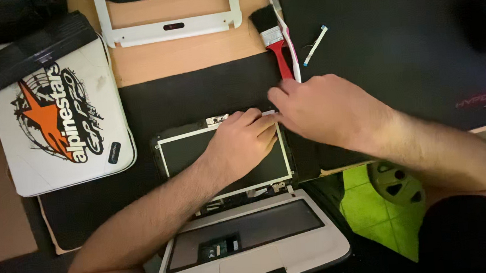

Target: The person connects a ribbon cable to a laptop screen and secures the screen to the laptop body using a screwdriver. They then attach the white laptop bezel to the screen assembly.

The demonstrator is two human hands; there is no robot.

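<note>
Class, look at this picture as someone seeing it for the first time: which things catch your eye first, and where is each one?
At centre, the left hand and right hand press together on the top edge of a bare screen panel hinged to an opened white laptop base. On the left lies a white laptop lid with an orange star sticker. Above the hands, a red-handled brush rests beside a white screen bezel.

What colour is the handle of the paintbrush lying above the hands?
Red, below a silver ferrule and black bristles, on the paintbrush beyond the right hand; the head view shows it.
</note>
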